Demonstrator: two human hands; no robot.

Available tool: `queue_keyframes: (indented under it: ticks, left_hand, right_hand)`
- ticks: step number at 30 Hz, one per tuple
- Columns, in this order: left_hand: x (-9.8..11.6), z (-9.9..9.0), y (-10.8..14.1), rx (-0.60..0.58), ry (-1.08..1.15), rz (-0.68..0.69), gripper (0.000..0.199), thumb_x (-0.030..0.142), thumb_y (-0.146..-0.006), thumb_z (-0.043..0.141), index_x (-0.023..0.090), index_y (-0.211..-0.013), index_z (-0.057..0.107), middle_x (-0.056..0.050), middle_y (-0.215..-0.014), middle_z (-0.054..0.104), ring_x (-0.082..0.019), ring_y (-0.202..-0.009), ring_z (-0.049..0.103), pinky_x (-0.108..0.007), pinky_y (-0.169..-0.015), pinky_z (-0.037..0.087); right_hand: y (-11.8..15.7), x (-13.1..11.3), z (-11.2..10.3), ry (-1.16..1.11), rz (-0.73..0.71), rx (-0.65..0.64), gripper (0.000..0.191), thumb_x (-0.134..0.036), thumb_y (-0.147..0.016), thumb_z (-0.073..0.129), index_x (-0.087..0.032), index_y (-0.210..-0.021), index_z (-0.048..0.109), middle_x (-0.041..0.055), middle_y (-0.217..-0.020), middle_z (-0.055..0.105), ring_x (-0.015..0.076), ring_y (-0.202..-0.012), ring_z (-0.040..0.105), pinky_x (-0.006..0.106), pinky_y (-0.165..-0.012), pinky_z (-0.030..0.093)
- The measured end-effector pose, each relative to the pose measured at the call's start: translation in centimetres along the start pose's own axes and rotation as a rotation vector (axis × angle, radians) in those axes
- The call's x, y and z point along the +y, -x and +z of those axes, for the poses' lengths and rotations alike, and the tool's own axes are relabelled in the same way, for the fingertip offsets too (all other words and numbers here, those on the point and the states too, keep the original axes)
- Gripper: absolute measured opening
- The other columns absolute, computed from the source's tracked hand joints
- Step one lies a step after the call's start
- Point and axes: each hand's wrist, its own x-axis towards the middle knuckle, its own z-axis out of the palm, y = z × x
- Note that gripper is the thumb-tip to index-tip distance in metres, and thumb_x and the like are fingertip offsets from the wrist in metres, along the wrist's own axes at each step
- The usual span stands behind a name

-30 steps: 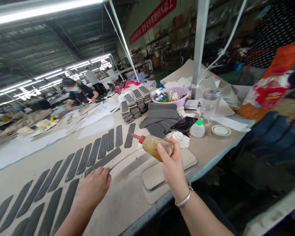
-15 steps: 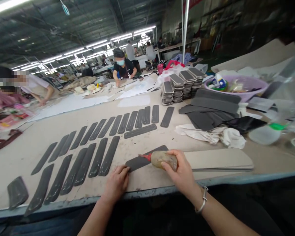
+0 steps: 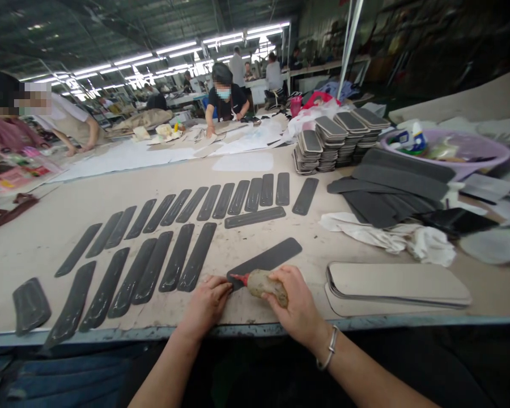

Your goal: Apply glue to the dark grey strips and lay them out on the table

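My right hand (image 3: 295, 306) is wrapped round a stained, tan glue bottle (image 3: 261, 285) with a red nozzle (image 3: 240, 278). Its tip points left, over the near end of a dark grey rounded strip (image 3: 272, 256) that lies slantwise on the table. At that same end, the bent fingers of my left hand (image 3: 208, 300) pinch the strip's corner; the thumb is partly hidden. To the left, several similar strips (image 3: 147, 272) with shiny wet-looking streaks lie in two rows. One more strip (image 3: 255, 217) lies crosswise below the far row.
A stack of long beige pieces (image 3: 395, 283) sits right of my right hand. Behind it are a white rag (image 3: 382, 233), dark sheets (image 3: 391, 187), stacked grey pads (image 3: 312, 150) and a purple basin (image 3: 480, 161). Several co-workers are around, one (image 3: 225, 102) across the table.
My right hand has brought the bottle left and down along the strip, so the nozzle is now close to my left fingertips. My left hand stays at the strip's end. The view has shifted.
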Motion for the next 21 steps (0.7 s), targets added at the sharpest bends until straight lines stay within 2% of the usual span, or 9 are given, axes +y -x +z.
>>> queue_keyframes:
  ticks: [4,8,14,21]
  left_hand:
    - [-0.3,0.1,0.0,0.002,0.001,0.014,0.02,0.021,-0.089,0.047,0.018,-0.091,0.067,-0.006,-0.095,0.064,-0.016,-0.086,0.057,-0.03,-0.079,0.049]
    - [-0.2,-0.1,0.0,0.0,-0.02,0.02,0.022,0.022,-0.089,0.047,0.019,-0.09,0.068,-0.006,-0.094,0.065,-0.015,-0.083,0.058,-0.028,-0.077,0.05]
    - [-0.2,-0.1,-0.1,0.01,-0.054,0.01,0.025,0.026,-0.09,0.045,0.018,-0.09,0.069,-0.007,-0.095,0.064,-0.016,-0.086,0.06,-0.029,-0.08,0.05]
    - [-0.7,0.2,-0.1,0.024,-0.073,0.045,0.027,0.028,-0.089,0.045,0.019,-0.087,0.07,-0.006,-0.093,0.067,-0.017,-0.085,0.062,-0.029,-0.078,0.051]
  right_hand:
    - [0.2,0.3,0.8,-0.008,-0.001,-0.027,0.032,-0.014,-0.081,0.058,-0.019,-0.11,0.047,0.0094,-0.104,0.046,0.0238,-0.102,0.046,0.042,-0.091,0.044]
    - [0.1,0.7,0.6,0.031,0.012,-0.009,0.03,-0.016,-0.082,0.058,-0.019,-0.109,0.048,0.0095,-0.105,0.046,0.024,-0.103,0.046,0.043,-0.092,0.044]
    - [-0.2,1.7,-2.1,0.169,0.071,0.101,0.025,-0.019,-0.082,0.058,-0.02,-0.106,0.049,0.009,-0.102,0.048,0.0245,-0.102,0.048,0.044,-0.092,0.044]
    - [-0.4,4.3,-5.5,0.309,0.143,0.267,0.023,-0.021,-0.082,0.057,-0.019,-0.105,0.05,0.0094,-0.099,0.049,0.0249,-0.097,0.049,0.045,-0.088,0.045]
